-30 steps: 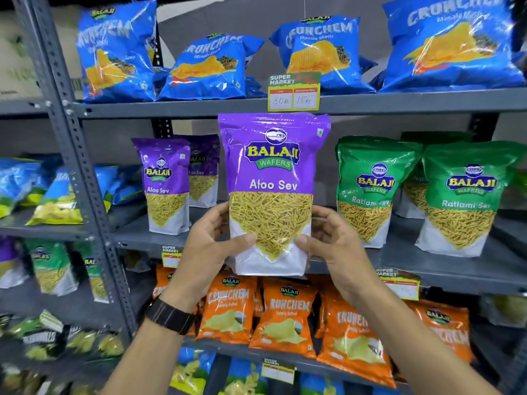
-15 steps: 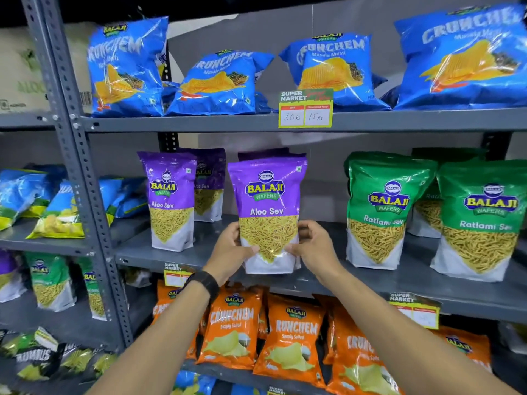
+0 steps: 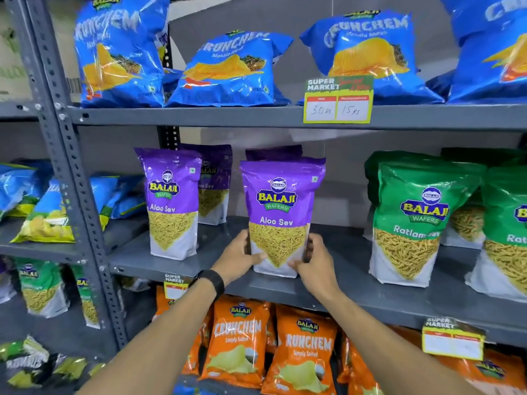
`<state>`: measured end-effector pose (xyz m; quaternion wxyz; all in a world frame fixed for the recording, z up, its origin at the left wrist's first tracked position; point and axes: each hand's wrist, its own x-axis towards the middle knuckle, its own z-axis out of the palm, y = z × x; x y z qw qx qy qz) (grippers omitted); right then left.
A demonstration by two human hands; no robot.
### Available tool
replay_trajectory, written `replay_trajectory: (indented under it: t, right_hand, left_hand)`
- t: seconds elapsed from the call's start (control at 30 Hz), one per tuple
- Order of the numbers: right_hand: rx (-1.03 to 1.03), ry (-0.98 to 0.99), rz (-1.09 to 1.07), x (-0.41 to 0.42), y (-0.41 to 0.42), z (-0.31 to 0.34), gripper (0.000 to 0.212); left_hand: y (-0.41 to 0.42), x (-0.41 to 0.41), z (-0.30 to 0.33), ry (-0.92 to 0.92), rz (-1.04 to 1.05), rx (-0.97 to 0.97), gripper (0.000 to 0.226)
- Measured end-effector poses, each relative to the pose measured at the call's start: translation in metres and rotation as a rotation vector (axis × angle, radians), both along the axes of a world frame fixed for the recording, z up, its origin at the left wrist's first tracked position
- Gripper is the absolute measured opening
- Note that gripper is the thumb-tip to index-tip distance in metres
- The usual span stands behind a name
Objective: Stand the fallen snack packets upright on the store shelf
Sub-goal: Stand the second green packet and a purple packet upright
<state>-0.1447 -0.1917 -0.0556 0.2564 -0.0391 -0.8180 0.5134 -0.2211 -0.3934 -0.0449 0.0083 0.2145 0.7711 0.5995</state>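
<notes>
A purple Aloo Sev packet (image 3: 281, 203) stands upright on the grey middle shelf (image 3: 356, 289), near its front edge. My left hand (image 3: 238, 259) grips its lower left side and my right hand (image 3: 316, 262) grips its lower right side. Another purple packet (image 3: 273, 152) stands right behind it, mostly hidden. Two more purple Aloo Sev packets stand to the left, one in front (image 3: 171, 203) and one behind (image 3: 215, 183). Green Ratlami Sev packets (image 3: 419, 220) stand upright to the right.
Blue Crunchem bags (image 3: 231, 69) lean on the top shelf behind a price tag (image 3: 338, 99). Orange Crunchem bags (image 3: 239, 343) fill the shelf below. A grey upright post (image 3: 68, 181) divides off the left bay, where blue-and-yellow bags (image 3: 48, 215) lie flat.
Both hands carried the purple packet away from me and down onto the middle shelf; it now rests upright there. The camera moved closer to the shelf.
</notes>
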Motion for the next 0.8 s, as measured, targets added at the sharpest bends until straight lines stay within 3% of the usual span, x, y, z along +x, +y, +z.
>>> replay_trajectory:
  t: [0.5, 0.57, 0.63, 0.67, 0.8]
  right_hand:
    - [0.187, -0.037, 0.089, -0.031, -0.074, -0.003, 0.041]
    - [0.17, -0.029, 0.09, -0.033, -0.074, -0.006, 0.04]
    - [0.157, -0.024, 0.092, -0.035, -0.073, -0.008, 0.04]
    - [0.15, -0.022, 0.095, -0.036, -0.072, -0.009, 0.041]
    - [0.142, -0.035, 0.102, -0.036, -0.073, -0.01, 0.042]
  left_hand:
    - [-0.09, -0.034, -0.001, -0.057, 0.062, 0.015, 0.047]
    - [-0.093, -0.036, -0.005, -0.086, 0.074, 0.036, 0.06]
    - [-0.096, -0.039, -0.008, -0.118, 0.082, 0.062, 0.088]
    - [-0.097, -0.039, -0.009, -0.121, 0.083, 0.078, 0.089]
    - [-0.099, -0.039, -0.011, -0.114, 0.11, 0.094, 0.06]
